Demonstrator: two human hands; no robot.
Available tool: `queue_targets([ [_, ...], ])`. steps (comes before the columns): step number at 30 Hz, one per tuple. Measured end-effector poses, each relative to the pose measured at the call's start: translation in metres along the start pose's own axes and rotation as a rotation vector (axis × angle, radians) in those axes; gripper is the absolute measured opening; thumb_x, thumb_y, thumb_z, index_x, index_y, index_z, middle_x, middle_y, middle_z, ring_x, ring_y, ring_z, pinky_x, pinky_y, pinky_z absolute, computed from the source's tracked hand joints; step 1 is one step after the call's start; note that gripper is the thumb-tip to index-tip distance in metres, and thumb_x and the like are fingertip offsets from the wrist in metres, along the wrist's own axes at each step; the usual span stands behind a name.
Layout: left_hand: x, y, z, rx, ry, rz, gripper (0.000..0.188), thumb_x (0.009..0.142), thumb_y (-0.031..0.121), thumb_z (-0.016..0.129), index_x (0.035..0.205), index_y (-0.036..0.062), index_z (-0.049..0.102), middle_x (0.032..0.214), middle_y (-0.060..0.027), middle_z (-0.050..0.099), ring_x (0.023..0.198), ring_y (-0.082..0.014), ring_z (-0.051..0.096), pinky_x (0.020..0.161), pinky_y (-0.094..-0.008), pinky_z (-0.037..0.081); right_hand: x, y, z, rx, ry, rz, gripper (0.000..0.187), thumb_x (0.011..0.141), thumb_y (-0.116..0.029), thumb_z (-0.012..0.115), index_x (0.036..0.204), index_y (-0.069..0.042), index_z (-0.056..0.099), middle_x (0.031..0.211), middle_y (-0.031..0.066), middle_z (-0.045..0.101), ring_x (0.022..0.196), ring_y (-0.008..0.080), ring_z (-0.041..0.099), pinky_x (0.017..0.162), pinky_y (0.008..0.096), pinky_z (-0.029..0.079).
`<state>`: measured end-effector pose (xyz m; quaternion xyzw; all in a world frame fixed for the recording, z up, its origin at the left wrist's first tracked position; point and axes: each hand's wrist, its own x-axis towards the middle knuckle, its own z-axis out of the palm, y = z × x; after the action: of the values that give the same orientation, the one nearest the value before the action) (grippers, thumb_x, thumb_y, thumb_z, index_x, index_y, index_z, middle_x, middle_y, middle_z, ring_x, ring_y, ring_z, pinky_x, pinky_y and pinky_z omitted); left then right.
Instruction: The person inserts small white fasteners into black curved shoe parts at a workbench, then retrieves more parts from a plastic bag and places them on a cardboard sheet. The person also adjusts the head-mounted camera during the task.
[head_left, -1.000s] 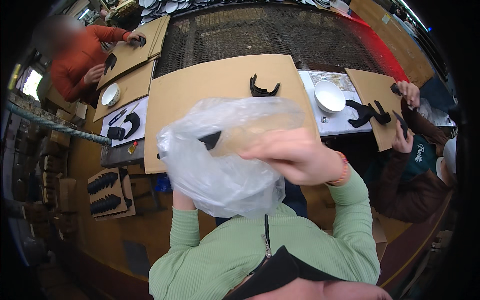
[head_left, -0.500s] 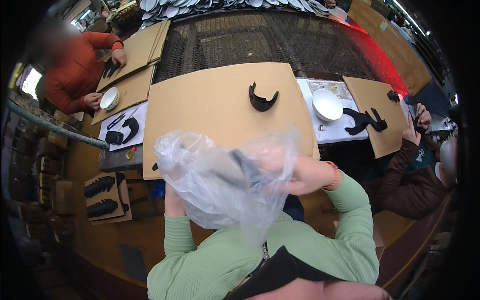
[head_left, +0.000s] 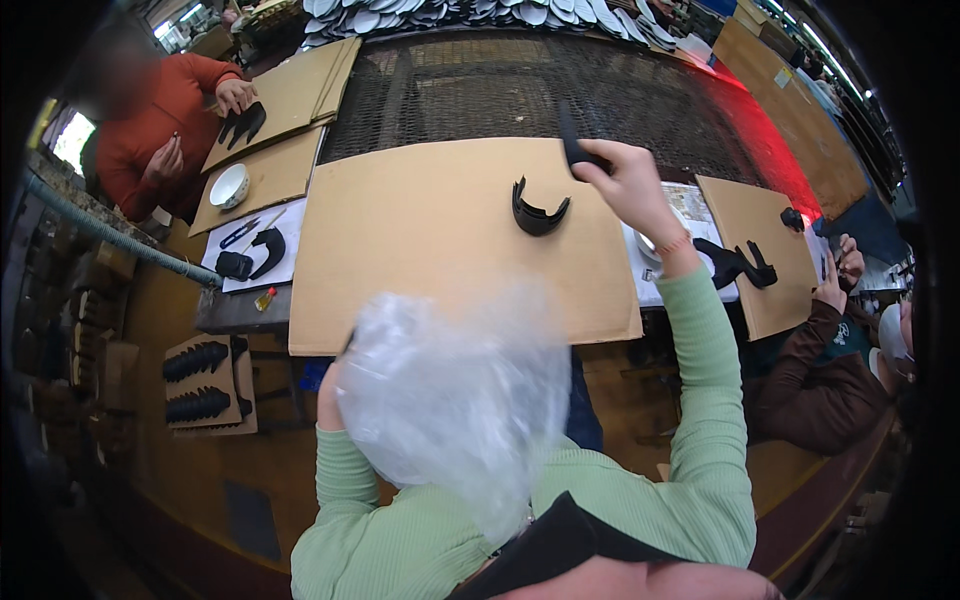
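Left hand (head_left: 330,398), seven o'clock off the cardboard sheet (head_left: 400,220), mostly hidden by the clear plastic bag (head_left: 455,390) at six; can't tell its fingers! Curved black piece (head_left: 537,221) lies at two; farther that way, the right hand (head_left: 625,188) grips a black strip (head_left: 575,152)!

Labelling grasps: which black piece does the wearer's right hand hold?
The slender black piece standing up from the right hand, at the middle cardboard's far right corner. The curved black piece nearby lies on that cardboard, no hand touching it.
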<state>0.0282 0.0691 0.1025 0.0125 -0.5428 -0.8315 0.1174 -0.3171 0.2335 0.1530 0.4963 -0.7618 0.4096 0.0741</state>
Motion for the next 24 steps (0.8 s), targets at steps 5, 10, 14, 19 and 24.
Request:
queue_targets([
  [5,0.004,-0.010,0.010,0.266,-0.096,-0.142,0.073,0.068,0.035,0.076,0.123,-0.0024,0.046,0.118,-0.0089,0.054,0.111,-0.0194,0.050,0.099,-0.0314,0.036,0.034,0.015,0.029,-0.099,-0.063,0.098,0.024,0.073,-0.014,0.072,0.092,0.000,0.068,0.086,0.0161,0.068,0.075,0.0261,0.066,0.070,0.0331,0.051],
  [10,0.009,-0.025,0.004,0.098,-0.247,-0.405,0.072,0.068,0.034,0.075,0.122,-0.0034,0.046,0.116,-0.0097,0.054,0.110,-0.0183,0.050,0.099,-0.0308,0.036,0.034,0.028,0.032,-0.072,0.021,0.146,0.019,0.076,-0.014,0.070,0.089,-0.001,0.067,0.084,0.0153,0.068,0.076,0.0268,0.066,0.070,0.0336,0.050],
  [14,0.009,-0.025,-0.002,0.044,-0.140,-0.364,0.069,0.070,0.031,0.074,0.123,-0.0032,0.046,0.116,-0.0095,0.054,0.110,-0.0180,0.050,0.098,-0.0305,0.036,0.023,0.044,0.032,-0.014,0.252,0.114,0.014,0.082,-0.008,0.063,0.094,0.001,0.064,0.081,0.0127,0.067,0.072,0.0210,0.065,0.068,0.0298,0.050],
  [19,0.020,-0.030,0.000,0.022,-0.082,-0.379,0.066,0.072,0.028,0.073,0.123,-0.0028,0.045,0.116,-0.0091,0.054,0.109,-0.0175,0.051,0.097,-0.0301,0.037,0.009,0.056,0.039,-0.040,0.180,0.109,0.014,0.083,-0.004,0.060,0.096,0.000,0.062,0.089,0.0169,0.067,0.082,0.0287,0.066,0.070,0.0336,0.050],
  [24,0.029,-0.035,0.005,0.025,-0.031,-0.400,0.063,0.074,0.024,0.071,0.124,-0.0025,0.044,0.116,-0.0088,0.054,0.108,-0.0171,0.051,0.097,-0.0298,0.037,0.005,0.062,0.045,-0.051,0.204,0.163,0.018,0.082,-0.006,0.064,0.098,-0.001,0.059,0.087,0.0181,0.067,0.078,0.0327,0.066,0.065,0.0350,0.051],
])
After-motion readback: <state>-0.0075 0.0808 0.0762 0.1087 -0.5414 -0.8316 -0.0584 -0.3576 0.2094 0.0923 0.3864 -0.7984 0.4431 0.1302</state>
